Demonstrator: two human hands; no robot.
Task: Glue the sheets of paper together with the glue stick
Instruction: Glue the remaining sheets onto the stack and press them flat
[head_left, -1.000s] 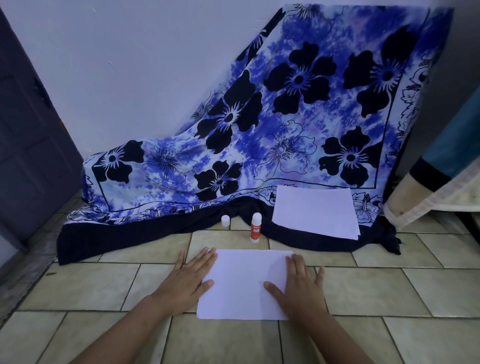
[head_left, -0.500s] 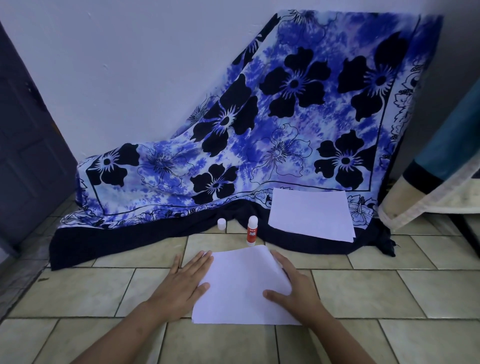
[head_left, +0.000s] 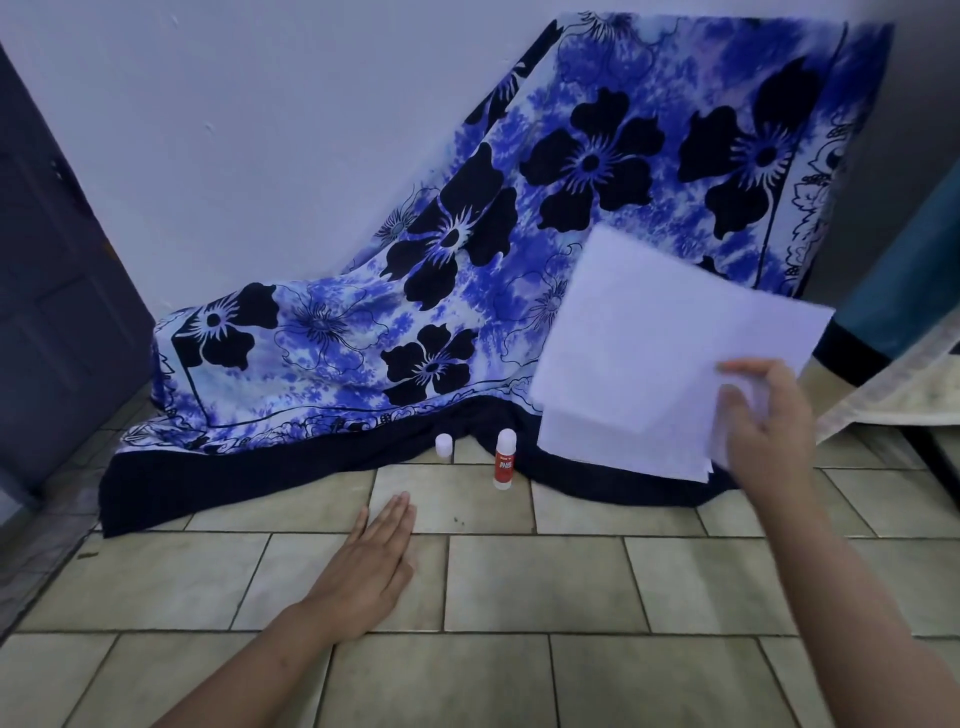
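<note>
While the right hand (head_left: 769, 431) is raised above the floor, its thumb and fingers pinch the near right corner of a white rectangular sheet of paper (head_left: 665, 332), which hangs tilted in the air with its far corner pointing up and away. The hand is blurred, so the exact lie of each finger cannot be told. Beneath that sheet lies a second white sheet of paper (head_left: 623, 447), flat on the dark border of a blue, white and black flower-printed cloth (head_left: 363, 322); the lifted sheet overlaps it from this view, and whether the two touch is unclear.

The left hand (head_left: 369, 566) rests palm down on the beige tiled floor (head_left: 519, 675), its fingers straight and together, holding nothing. It lies well apart from both sheets.

Ahead of the left hand, a white glue stick with a red label (head_left: 505, 460) stands upright on the floor, just beside the edge of the cloth and left of the lying sheet. Its top is white and rounded. A small white cap (head_left: 444, 446) stands near it, to its left, also at the hem of the cloth.

The cloth drapes down from the upper right against a pale wall (head_left: 260, 130). A dark grey door (head_left: 47, 286) stands at the left edge.
</note>
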